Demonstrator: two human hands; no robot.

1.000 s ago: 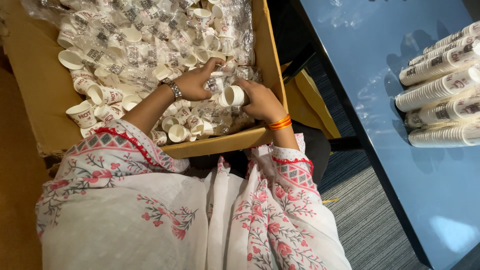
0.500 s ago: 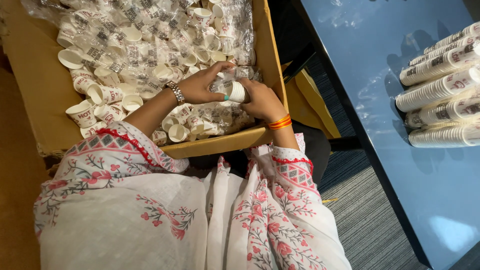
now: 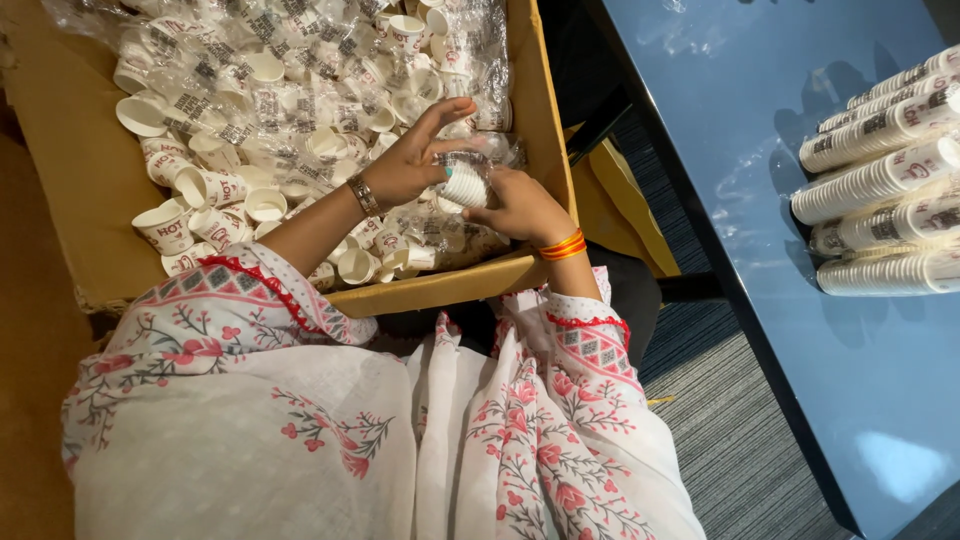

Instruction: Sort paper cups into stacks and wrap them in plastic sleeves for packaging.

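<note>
Fabric of a white floral tunic fills the foreground. Beyond it, over the cardboard box, the right hand closes around a short stack of paper cups; the left hand, fingers spread, touches its top. Best kept squarely aligned. Box wall sits close right; loose cups crowd ahead.

- Cardboard box beneath the fingers, heaped with loose white paper cups and clear wrap.
- Blue desk right of the fingers, bearing wrapped cup stacks.
</note>
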